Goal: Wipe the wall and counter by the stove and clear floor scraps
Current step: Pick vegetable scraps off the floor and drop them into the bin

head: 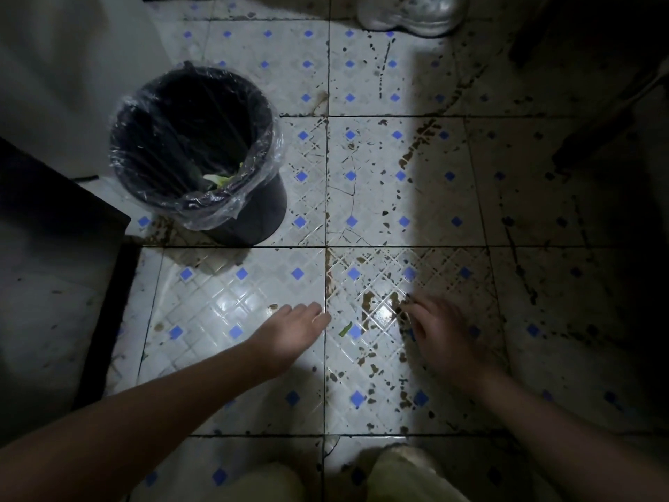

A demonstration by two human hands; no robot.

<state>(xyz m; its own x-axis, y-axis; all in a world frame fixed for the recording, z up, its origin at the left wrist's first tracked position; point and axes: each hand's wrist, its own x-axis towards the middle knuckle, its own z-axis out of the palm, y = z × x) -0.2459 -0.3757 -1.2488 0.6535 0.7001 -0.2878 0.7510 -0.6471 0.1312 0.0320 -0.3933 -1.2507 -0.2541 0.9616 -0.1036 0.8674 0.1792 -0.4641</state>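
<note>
Green scrap [345, 329] lies on the tiled floor [235, 309] between both hands, with the lined bin [197, 150] well apart at 10 o'clock. Left hand [297, 327], at 9 o'clock of the scrap, has its fingers straight and relaxed, holding nothing. Right hand [441, 331], at 3 o'clock, spreads its fingers with the tips down by brown flecks [368, 301]; nothing shows in its grasp. Best to pinch the scrap with 2 fingertips, sweep loose flecks toward it, then carry everything over the bin rim before letting go.
</note>
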